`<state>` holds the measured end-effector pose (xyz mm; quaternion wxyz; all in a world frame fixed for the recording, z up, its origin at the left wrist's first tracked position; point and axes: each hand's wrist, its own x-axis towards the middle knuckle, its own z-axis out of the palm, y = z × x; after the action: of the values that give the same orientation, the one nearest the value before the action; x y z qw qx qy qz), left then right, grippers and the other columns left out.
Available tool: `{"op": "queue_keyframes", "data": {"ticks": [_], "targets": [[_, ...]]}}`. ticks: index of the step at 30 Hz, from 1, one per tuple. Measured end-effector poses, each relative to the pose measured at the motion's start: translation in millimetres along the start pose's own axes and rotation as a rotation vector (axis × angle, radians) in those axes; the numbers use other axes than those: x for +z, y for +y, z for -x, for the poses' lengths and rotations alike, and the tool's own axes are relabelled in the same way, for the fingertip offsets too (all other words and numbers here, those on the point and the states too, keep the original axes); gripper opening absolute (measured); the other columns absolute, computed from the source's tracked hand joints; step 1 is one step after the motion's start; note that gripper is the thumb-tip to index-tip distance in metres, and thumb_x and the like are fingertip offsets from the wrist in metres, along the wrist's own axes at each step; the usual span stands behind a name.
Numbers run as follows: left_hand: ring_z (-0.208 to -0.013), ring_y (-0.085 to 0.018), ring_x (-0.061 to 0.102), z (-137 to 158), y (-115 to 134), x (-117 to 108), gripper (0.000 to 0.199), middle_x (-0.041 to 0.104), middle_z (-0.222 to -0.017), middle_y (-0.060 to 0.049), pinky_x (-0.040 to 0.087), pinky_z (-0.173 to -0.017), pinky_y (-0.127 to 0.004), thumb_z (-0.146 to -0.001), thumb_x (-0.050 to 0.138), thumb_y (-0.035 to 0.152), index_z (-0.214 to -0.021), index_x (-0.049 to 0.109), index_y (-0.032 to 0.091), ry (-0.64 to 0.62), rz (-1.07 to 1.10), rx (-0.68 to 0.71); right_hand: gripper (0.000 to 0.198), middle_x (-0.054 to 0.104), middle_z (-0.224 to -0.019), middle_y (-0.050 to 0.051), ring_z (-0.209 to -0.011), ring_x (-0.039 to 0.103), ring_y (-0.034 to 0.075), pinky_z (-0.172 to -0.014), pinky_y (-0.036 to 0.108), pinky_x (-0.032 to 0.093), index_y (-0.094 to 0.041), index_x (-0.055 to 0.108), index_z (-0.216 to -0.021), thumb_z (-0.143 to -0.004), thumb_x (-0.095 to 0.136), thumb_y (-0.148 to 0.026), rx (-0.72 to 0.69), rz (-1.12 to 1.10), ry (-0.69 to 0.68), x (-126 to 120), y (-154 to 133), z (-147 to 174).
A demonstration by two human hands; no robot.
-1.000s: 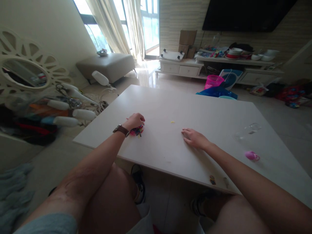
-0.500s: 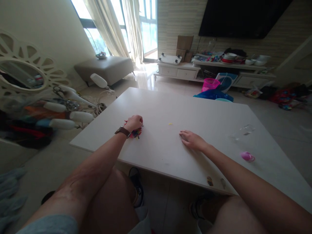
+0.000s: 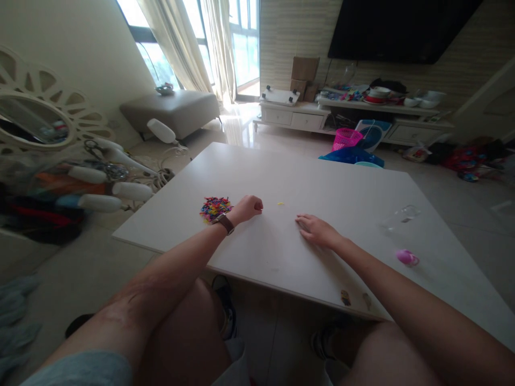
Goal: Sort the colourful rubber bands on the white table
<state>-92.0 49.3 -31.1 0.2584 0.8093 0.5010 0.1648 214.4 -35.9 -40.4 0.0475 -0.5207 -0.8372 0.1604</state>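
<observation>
The tabletop (image 3: 249,169) was white. A pile (image 3: 215,208) of small colourful pieces lay on its left, with a yellow piece (image 3: 280,203) well apart to the right. Far right lay a clear container (image 3: 402,217), a pink object (image 3: 407,258) nearer. A small dark-and-yellow figure (image 3: 345,297) lay by the near edge.

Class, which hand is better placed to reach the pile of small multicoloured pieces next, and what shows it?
Probably the left hand: it is close beside the pile, its wristwatch overlapping the pile's edge in view. The right hand is farther off, right of the small yellow piece.
</observation>
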Motion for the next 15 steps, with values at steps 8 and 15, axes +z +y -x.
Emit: {"op": "queue_keyframes", "data": {"ticks": [8,15], "targets": [[-0.074,-0.018,0.067,-6.4,13.3,13.2,0.013,0.075,-0.077,-0.005,0.051,-0.075,-0.029,-0.075,0.070,0.014,-0.082,0.081,0.018,-0.097,-0.057,0.094,0.046,0.052,-0.156,0.013,-0.145,0.048,0.025,-0.123,0.043,0.036,-0.020,0.062,-0.138,-0.093,0.060,-0.020,0.011,-0.013,0.000,0.8,0.5,-0.3],[-0.078,-0.019,0.068,-5.0,11.5,21.9,0.016,0.077,-0.087,-0.007,0.052,-0.077,-0.030,-0.077,0.073,0.021,-0.091,0.081,0.017,-0.105,-0.072,0.115,0.046,0.052,-0.155,0.014,-0.145,0.048,0.026,-0.123,0.043,0.036,-0.018,0.062,-0.138,-0.092,0.060,-0.020,0.002,-0.016,0.003,1.0,0.8,-1.1]]}}
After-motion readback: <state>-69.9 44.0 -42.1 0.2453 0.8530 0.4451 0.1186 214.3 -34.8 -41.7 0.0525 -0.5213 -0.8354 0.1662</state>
